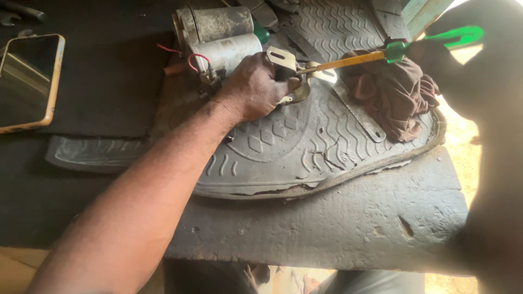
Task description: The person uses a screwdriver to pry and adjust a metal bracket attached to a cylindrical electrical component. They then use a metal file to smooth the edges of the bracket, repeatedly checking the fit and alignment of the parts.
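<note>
Left hand (260,87): fingers curled shut around a metal bracket (283,59) at the end of a starter motor (220,41). The motor lies on its side at the far edge of a grey rubber mat (294,147); red wires (193,60) loop at its near end.

Right hand (436,54): dark, close to the camera, closed about the green handle of a screwdriver (348,61). The yellow shaft runs left, tip at the bracket.

Brown rag (392,92): bunched on the mat, under the screwdriver.

Metal strip (362,114): flat, beside the rag.

Phone (27,81): far left, on dark cloth (109,81), screen up.
</note>
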